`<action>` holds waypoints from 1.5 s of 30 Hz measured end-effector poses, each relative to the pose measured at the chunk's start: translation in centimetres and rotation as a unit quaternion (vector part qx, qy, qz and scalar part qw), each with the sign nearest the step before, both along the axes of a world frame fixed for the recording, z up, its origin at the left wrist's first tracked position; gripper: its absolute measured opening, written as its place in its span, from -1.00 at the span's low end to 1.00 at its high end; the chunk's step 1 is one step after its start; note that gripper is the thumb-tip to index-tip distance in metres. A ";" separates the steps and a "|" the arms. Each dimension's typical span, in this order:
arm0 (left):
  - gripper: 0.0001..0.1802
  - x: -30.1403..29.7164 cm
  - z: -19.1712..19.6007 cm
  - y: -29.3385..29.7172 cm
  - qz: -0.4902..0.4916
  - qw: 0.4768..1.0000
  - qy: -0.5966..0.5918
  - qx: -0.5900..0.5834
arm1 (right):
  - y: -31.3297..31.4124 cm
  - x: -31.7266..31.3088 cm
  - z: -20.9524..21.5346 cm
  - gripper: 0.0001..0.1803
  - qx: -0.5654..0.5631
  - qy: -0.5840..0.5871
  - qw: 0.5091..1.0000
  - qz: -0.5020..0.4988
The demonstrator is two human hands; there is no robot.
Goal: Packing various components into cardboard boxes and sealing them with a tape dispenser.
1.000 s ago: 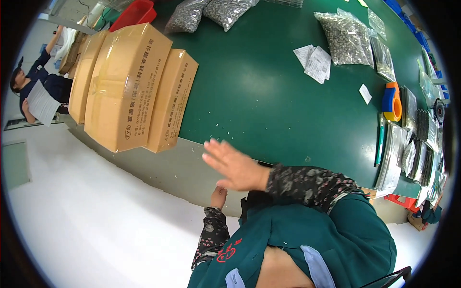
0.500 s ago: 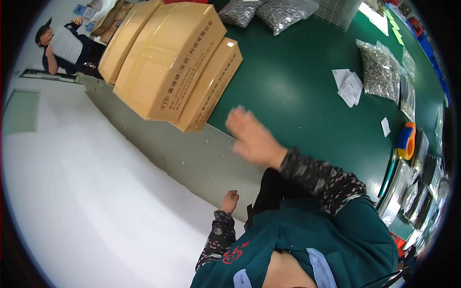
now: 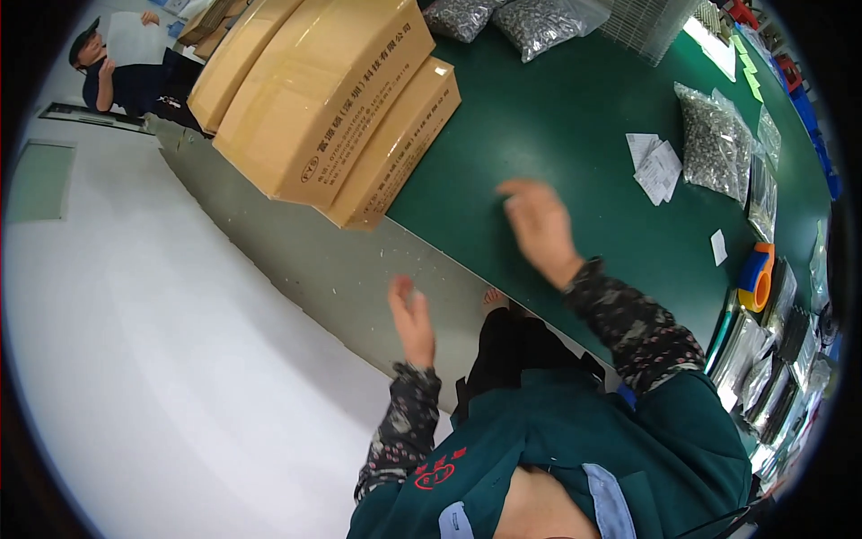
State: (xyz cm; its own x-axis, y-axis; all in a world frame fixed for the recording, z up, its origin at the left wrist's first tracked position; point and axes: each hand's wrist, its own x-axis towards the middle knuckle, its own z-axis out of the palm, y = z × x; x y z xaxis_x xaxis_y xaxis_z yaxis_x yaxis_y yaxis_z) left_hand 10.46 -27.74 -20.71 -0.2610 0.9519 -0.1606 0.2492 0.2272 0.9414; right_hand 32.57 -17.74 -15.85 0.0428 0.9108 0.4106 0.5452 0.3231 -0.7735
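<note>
My left hand (image 3: 414, 321) is raised over the gap between the white wall and the table, its fingers apart and nothing in it. Above the green table (image 3: 485, 148), near its front edge, hangs my right hand (image 3: 542, 229), slightly blurred, with fingers loosely spread and no object in it. Nearest to both hands is a large taped cardboard box (image 3: 310, 108), with a lower cardboard box (image 3: 401, 148) against its right side. Neither hand touches them.
Bags of small metal parts (image 3: 714, 144) and white paper slips (image 3: 657, 171) lie on the table. An orange-and-blue tape roll (image 3: 757, 277) sits at the right. A wire basket (image 3: 642, 27) stands at the back. Another person (image 3: 126, 72) holds a paper at far left.
My right hand has moved right, farther over the table. My left hand has come up and forward from beside my body. The view has shifted slightly.
</note>
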 end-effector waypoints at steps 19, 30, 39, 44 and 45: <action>-0.82 0.8 -9.8 -8.6 -0.019 0.957 0.291 -0.014 | -5.9 -1.4 0.7 -0.46 -0.077 -0.113 0.947 0.291; -0.34 -1.4 -13.1 -10.3 0.161 0.967 0.131 -0.149 | -3.6 -10.2 -1.5 -0.35 -0.135 -0.203 0.817 0.522; -0.62 0.3 -11.7 -14.0 0.128 0.928 -0.129 -0.324 | 1.8 -7.1 -1.9 -0.40 -0.019 -0.324 0.937 0.129; -0.54 -1.4 -18.7 -17.5 0.085 0.993 0.040 0.069 | -12.4 -11.4 -1.2 -0.45 0.034 -0.067 0.739 0.670; -0.53 -2.3 -19.4 -18.5 0.166 0.967 -0.190 -0.033 | -11.7 -11.2 0.0 -0.45 0.037 -0.062 0.736 0.674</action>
